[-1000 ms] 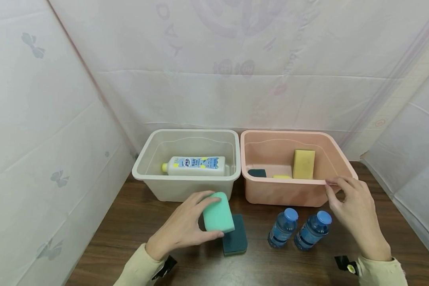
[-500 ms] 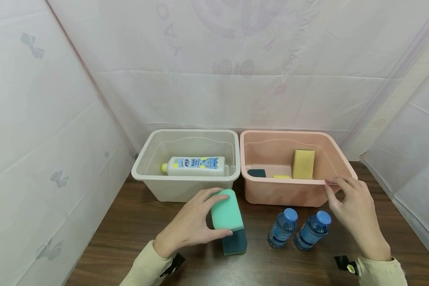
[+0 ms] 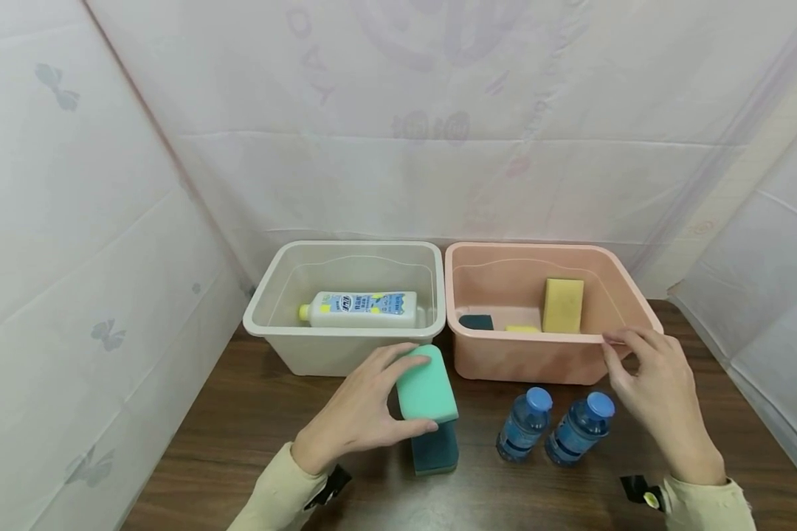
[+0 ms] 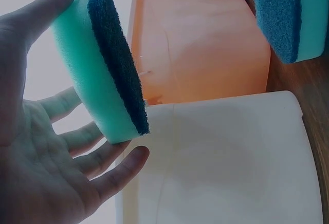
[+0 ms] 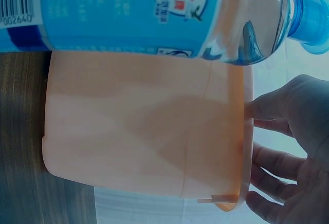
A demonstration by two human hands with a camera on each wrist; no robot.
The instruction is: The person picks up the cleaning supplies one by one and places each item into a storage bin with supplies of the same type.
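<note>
Left fingers [image 4: 123, 172] pinch green sponge [image 3: 426, 387], partly hiding dark-topped sponge [image 3: 435, 450].

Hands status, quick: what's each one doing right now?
Left hand: holding the green sponge between thumb and fingers.
Right hand: pinching the pink bin's front rim, near its right corner.

The left grip [image 3: 364, 407] and the green sponge [image 3: 427, 385] it holds are now farther right and forward. In the head view, the sponge's far end comes closer to the grey bin's rim [image 3: 345, 332], and only the near end of the dark sponge [image 3: 435, 450] shows.
</note>
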